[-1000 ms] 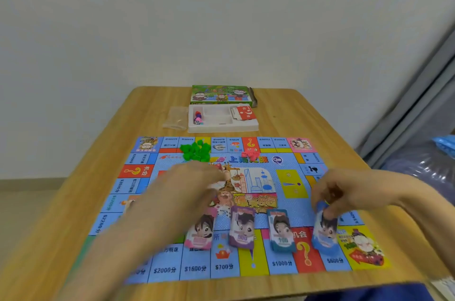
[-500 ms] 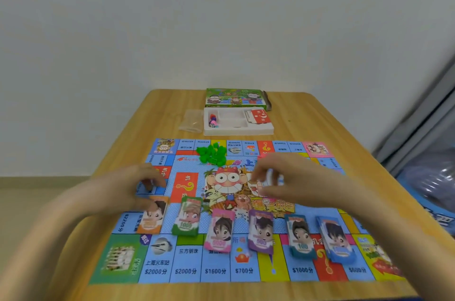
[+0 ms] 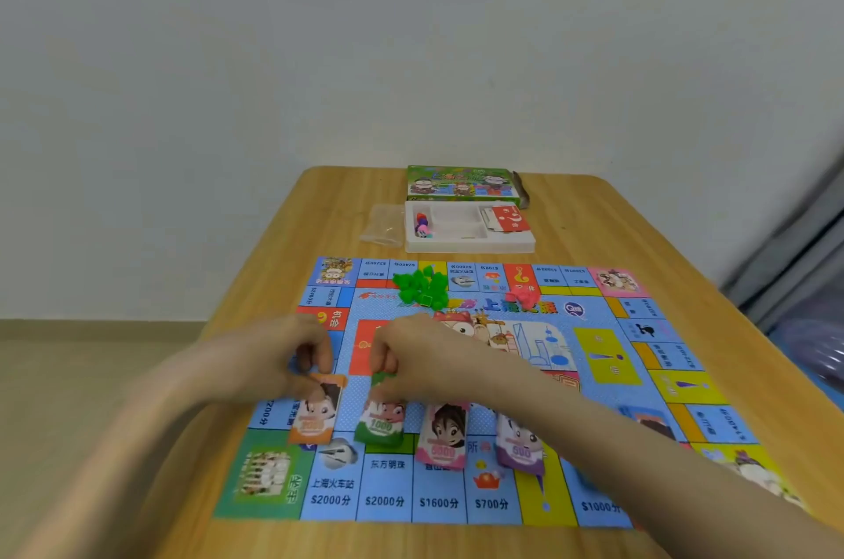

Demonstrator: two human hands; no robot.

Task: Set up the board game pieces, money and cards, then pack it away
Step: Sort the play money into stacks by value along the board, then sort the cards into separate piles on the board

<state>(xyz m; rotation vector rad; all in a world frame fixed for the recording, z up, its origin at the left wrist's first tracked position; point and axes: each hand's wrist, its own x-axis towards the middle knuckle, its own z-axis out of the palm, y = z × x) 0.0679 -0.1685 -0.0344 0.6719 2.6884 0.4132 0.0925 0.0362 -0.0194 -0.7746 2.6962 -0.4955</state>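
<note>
The board (image 3: 593, 357) lies flat on the table (image 3: 283, 247), filling most of its near half. Four money stacks stand in a row along the board's near edge: from the left corner, the orange stack (image 3: 317, 417), green stack (image 3: 381, 423), pink stack (image 3: 445, 435) and purple stack (image 3: 520, 444). The left hand (image 3: 283, 357) has its fingers curled and pinches the far end of the orange stack between thumb and fingertips. The right hand (image 3: 411, 357), its arm crossing the board from the near right corner, is curled too, clamped on the far end of the green stack. Near the board's far edge sit a heap of green houses (image 3: 420, 286) and, to its right, a smaller heap of red pieces (image 3: 525, 295). Beyond the board, the white tray (image 3: 470, 244) holds red cards (image 3: 509, 218) at its right end and small coloured pieces at its left. The lid (image 3: 461, 183) lies at the table's far edge, touching the tray, and a clear bag (image 3: 381, 225) lies just beside the tray's left side.
</note>
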